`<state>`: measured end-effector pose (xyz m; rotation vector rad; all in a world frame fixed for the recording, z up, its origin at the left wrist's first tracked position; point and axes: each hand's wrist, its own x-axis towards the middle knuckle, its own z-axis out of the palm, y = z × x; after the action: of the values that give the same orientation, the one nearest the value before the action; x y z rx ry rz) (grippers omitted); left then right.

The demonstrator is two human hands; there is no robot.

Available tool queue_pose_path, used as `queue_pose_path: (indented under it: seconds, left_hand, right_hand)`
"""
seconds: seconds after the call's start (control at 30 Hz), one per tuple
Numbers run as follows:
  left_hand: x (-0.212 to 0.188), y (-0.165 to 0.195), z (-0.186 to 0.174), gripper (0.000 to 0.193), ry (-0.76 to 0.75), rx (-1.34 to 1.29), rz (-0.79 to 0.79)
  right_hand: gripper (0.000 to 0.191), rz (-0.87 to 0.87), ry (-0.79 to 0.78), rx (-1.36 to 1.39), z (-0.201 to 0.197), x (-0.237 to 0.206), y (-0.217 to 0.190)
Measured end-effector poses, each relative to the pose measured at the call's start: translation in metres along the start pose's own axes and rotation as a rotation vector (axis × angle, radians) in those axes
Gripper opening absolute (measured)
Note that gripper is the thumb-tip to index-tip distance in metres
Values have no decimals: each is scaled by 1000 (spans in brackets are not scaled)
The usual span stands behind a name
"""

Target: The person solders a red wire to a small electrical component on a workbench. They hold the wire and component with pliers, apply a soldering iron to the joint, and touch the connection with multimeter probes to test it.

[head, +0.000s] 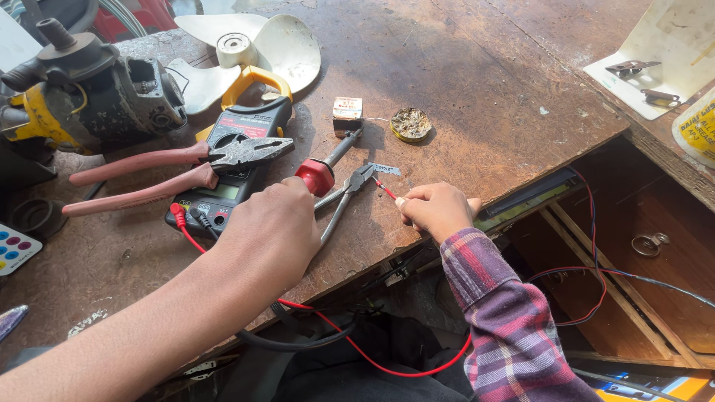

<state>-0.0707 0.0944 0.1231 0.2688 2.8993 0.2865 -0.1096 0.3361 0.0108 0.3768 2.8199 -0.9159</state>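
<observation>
Left arm: seen nearest the camera, bare, crossing the lower left of the view; the left hand (269, 231) is curled over the handles of small metal pliers (344, 195), fingers pressed together around them.
Right hand: the right hand (438, 211), in a plaid sleeve (500, 313), is closed at the tabletop's front edge, fingers pinching a thin red wire (385, 187).
Wire tip: held just at the pliers' nose, beside a small metal strip (385, 170).
Screwdriver: a red-handled screwdriver (326, 167) lies just above the left hand, its tip at a small box (347, 115).
Edge: the tabletop (462, 97) ends in a slanted front edge right under both hands; past it an open wooden compartment (640, 223) drops away, crossed by red and dark cables.
Open room: bare wood is left behind the hands, towards the upper middle and right.
Left clutter: a clamp meter (237, 160) with a yellow jaw lies under large pink-handled pliers (175, 170); a grimy motor (89, 89) and a cream fan blade (257, 45) sit behind.
Surface: worn, scratched brown board in strong sunlight.
Small items: a round rusty tin lid (410, 124) lies near the box.
Packages: a white card with metal clips (655, 59) sits at the upper right; a yellow-labelled tub (698, 130) shows at the right border; a card with coloured dots (15, 249) lies at the left border.
</observation>
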Motion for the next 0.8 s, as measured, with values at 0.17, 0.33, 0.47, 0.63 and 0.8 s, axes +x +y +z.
queue_pose_path:
  seconds: [0.17, 0.33, 0.47, 0.63, 0.8]
  left_hand:
    - [-4, -8, 1, 26, 6, -41, -87]
    - [-11, -13, 8, 27, 80, 2, -42]
    - [-9, -10, 14, 26, 99, 19, -11]
    - [-1, -7, 19, 29, 93, -26, -33]
    - [0, -3, 27, 31, 106, -45, -24]
  right_hand:
    - [33, 3, 3, 18, 0, 0, -1]
    - [31, 22, -14, 0, -1, 2, -3]
    - [32, 31, -19, -5, 0, 1, -3]
    - [31, 27, -12, -1, 0, 0, -2]
    - [31, 10, -3, 11, 1, 1, -1]
